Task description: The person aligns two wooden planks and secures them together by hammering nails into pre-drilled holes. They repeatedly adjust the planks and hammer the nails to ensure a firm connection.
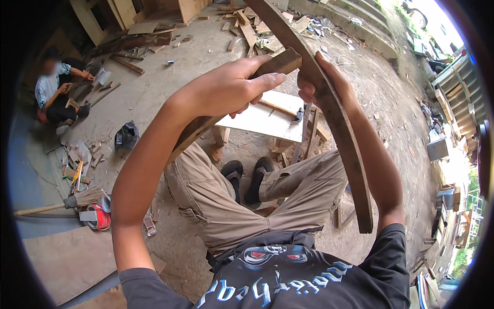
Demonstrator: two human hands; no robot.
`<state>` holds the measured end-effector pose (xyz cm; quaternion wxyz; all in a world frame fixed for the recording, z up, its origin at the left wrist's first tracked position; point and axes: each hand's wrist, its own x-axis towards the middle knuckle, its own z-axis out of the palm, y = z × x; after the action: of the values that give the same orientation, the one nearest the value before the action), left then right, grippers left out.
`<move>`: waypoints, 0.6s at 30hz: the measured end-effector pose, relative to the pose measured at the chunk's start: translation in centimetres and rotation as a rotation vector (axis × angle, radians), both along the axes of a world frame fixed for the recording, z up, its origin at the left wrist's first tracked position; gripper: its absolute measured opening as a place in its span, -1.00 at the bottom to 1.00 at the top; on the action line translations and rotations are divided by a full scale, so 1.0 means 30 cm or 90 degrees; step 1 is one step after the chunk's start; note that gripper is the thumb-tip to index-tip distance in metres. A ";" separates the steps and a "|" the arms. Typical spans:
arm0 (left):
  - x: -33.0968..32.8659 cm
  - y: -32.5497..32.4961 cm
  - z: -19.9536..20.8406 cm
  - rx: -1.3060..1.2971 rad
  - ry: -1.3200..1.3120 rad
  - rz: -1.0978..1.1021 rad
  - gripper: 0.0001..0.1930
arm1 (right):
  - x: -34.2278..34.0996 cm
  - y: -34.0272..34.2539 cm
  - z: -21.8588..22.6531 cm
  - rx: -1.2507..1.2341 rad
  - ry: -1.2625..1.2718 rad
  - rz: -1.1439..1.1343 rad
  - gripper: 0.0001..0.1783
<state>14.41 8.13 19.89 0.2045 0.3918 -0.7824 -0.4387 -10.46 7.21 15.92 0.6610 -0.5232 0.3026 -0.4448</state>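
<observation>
My left hand [229,85] is wrapped round a wooden batten [282,64], whose squared end points up and right past my thumb. The batten's lower part runs back under my left forearm. A longer, thin wooden strip [337,110] is gripped by my right hand [332,82], with fingertips showing at its left edge. It reaches from the top of the view down beside my right forearm. The batten's end is close to the strip; whether they touch I cannot tell. Below my hands stands a low white-topped bench [260,129], bearing a small dark tool [298,116] and a wood strip.
Wood offcuts [247,33] litter the floor ahead. At the far left another person [54,87] sits low, handling something. A black plastic bag [126,135], a broom [85,198] and a red can [99,218] lie to my left. Concrete steps [360,26] rise at the back right.
</observation>
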 end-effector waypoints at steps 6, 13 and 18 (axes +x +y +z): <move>-0.009 0.006 -0.003 -0.039 -0.030 0.010 -0.41 | -0.045 -0.019 0.002 -0.093 0.194 -0.004 -0.43; -0.028 -0.018 -0.029 -0.127 -0.036 0.008 -0.41 | -0.030 0.000 0.058 -0.185 0.340 -0.094 -0.40; -0.043 -0.032 -0.038 -0.105 -0.036 0.014 -0.39 | -0.037 -0.014 0.051 -0.224 0.375 -0.105 -0.40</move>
<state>13.11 7.16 18.75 0.2188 0.3945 -0.8171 -0.3589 -11.57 6.79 17.44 0.4072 -0.7088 0.4398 -0.3721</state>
